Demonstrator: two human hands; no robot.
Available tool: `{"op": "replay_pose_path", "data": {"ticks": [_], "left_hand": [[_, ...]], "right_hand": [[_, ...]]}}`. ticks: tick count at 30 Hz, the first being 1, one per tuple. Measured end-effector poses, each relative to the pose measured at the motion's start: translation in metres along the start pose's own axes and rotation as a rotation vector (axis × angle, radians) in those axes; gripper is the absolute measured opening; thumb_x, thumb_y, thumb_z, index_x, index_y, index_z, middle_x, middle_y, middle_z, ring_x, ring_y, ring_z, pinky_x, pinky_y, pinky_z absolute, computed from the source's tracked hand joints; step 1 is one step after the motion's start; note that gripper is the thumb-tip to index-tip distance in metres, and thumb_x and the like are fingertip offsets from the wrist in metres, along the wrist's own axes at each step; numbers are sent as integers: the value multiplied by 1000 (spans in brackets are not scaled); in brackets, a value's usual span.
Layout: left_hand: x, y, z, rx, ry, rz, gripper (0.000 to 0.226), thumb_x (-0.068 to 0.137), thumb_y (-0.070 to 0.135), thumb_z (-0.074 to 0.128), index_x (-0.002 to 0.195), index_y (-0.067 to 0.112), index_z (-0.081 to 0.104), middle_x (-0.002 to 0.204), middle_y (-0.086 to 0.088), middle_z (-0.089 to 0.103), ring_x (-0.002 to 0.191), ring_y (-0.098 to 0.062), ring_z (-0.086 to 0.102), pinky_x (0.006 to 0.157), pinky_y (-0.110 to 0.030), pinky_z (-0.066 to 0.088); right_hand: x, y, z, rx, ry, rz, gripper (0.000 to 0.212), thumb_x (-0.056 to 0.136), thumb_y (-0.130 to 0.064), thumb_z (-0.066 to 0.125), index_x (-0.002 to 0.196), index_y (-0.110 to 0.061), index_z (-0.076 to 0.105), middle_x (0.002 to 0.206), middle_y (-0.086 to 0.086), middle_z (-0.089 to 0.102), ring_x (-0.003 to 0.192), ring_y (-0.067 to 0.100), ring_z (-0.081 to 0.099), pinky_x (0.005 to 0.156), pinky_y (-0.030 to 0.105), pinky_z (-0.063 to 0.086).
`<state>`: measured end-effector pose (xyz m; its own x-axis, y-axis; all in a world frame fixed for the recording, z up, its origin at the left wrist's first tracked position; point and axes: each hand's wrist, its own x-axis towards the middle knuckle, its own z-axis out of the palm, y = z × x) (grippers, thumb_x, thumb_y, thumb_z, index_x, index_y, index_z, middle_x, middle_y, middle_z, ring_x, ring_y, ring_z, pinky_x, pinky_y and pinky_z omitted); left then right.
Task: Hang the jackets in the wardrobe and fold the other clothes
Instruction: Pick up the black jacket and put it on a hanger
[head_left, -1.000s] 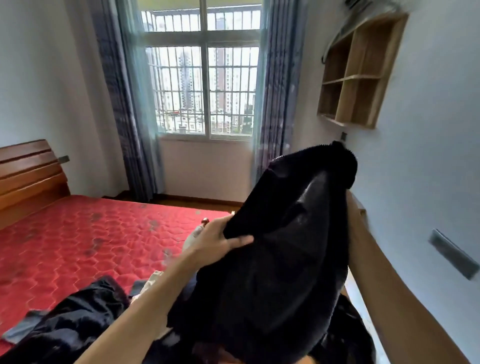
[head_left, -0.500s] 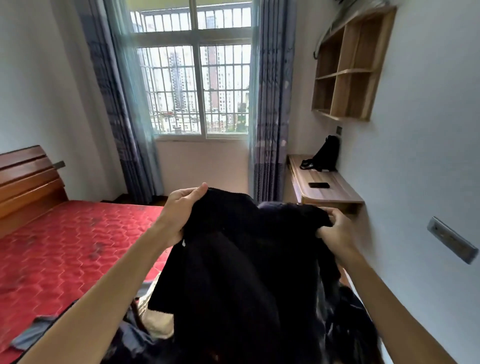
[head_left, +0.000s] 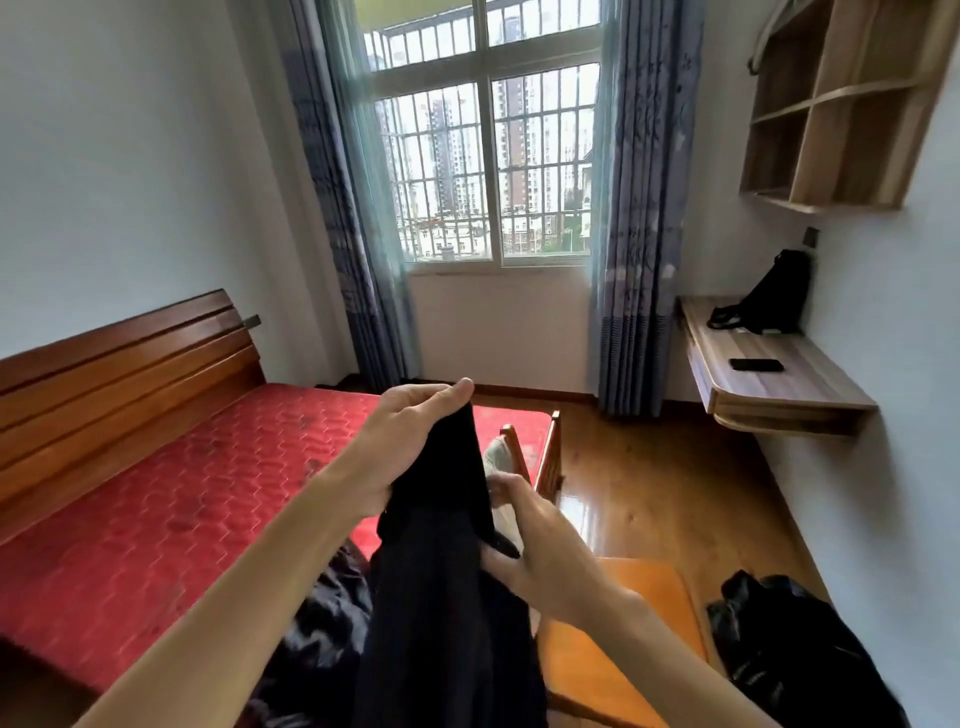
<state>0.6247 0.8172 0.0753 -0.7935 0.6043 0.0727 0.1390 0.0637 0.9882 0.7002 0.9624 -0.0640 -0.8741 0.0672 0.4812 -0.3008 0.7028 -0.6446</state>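
A black garment (head_left: 447, 587) hangs folded lengthwise in front of me, above the bed's near edge. My left hand (head_left: 402, 441) pinches its top end, thumb and fingers closed over the cloth. My right hand (head_left: 535, 540) grips the garment's right edge lower down. More dark clothes (head_left: 322, 618) lie in a heap on the red mattress (head_left: 171, 514) beneath my arms. A pale garment (head_left: 501, 457) shows behind the black one, near a chair back. Another black piece (head_left: 789, 660) lies on the floor at the lower right.
A wooden chair with an orange seat (head_left: 623, 639) stands beside the bed. A wall-mounted desk (head_left: 779, 384) at the right carries a black bag (head_left: 769, 296) and a phone (head_left: 756, 365). Open wooden shelves (head_left: 831, 109) hang above it. A barred window with blue curtains (head_left: 639, 218) faces me.
The black garment went from spread wide between both hands to gathered into a narrow vertical strip. My hands came closer together, the left one higher, the right one lower. The view tilted down.
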Motion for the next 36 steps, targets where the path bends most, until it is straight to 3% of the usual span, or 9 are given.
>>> {"op": "replay_pose_path", "data": {"ticks": [5, 8, 12, 15, 18, 24, 28, 32, 36], "left_hand": [[-44, 28, -90, 6, 398, -10, 29, 91, 35, 69, 81, 8, 69, 70, -10, 67, 61, -23, 68, 62, -30, 58], [-93, 36, -143, -30, 639, 46, 27, 92, 32, 68, 73, 14, 67, 63, -4, 70, 53, -16, 68, 58, -25, 58], [-174, 39, -183, -87, 849, 90, 29, 95, 27, 63, 71, 10, 62, 58, -3, 67, 50, -14, 65, 54, -19, 55], [-229, 33, -199, -33, 959, 81, 30, 94, 29, 64, 72, 8, 64, 61, -5, 67, 52, -14, 66, 54, -19, 55], [-281, 28, -215, 39, 1072, 44, 34, 95, 27, 64, 67, 9, 66, 59, -4, 67, 51, -14, 66, 55, -21, 55], [-392, 9, -264, 447, 1207, -93, 75, 88, 58, 65, 94, -16, 59, 83, -18, 64, 78, -29, 62, 81, -39, 48], [-442, -23, -290, 764, 1365, -170, 23, 92, 31, 71, 113, 22, 66, 93, 12, 74, 101, -3, 67, 90, -29, 50], [-489, -55, -303, 728, 1445, -187, 34, 80, 24, 84, 101, 35, 60, 96, 10, 74, 94, 2, 66, 81, -14, 46], [-520, -85, -294, 656, 1618, -208, 20, 85, 22, 79, 99, 30, 66, 108, 10, 69, 88, -8, 70, 81, -30, 56]], "right_hand": [[12, -38, 59, -65, -111, -183, 27, 97, -27, 35, 109, -22, 59, 102, -10, 61, 88, 4, 57, 83, 23, 46], [25, -80, 100, 88, -225, -271, 34, 93, -23, 48, 127, -24, 54, 123, -12, 54, 111, -2, 49, 97, 15, 37], [36, -140, 157, 121, -384, -453, 83, 82, -49, 62, 152, -26, 24, 151, -18, 27, 144, -2, 16, 119, 20, 14], [43, -191, 201, 254, -570, -533, 50, 74, -34, 68, 121, -25, 52, 113, -16, 59, 105, 6, 56, 92, 33, 49], [35, -231, 237, 292, -667, -626, 37, 73, -42, 63, 104, -24, 53, 92, -8, 66, 82, 20, 63, 67, 39, 50], [46, -271, 266, 366, -411, -680, 40, 81, -67, 58, 80, -29, 46, 65, -21, 47, 57, -2, 47, 53, 22, 38], [62, -317, 265, 434, -512, -707, 59, 76, -58, 70, 120, -27, 47, 78, -16, 63, 67, 6, 65, 60, 28, 56], [66, -374, 265, 468, -480, -948, 35, 82, -17, 77, 112, -25, 61, 86, -18, 65, 74, 3, 66, 62, 27, 55], [50, -433, 287, 382, -392, -1088, 33, 76, -17, 60, 107, -25, 70, 90, -4, 73, 78, 24, 68, 64, 40, 58]]}}
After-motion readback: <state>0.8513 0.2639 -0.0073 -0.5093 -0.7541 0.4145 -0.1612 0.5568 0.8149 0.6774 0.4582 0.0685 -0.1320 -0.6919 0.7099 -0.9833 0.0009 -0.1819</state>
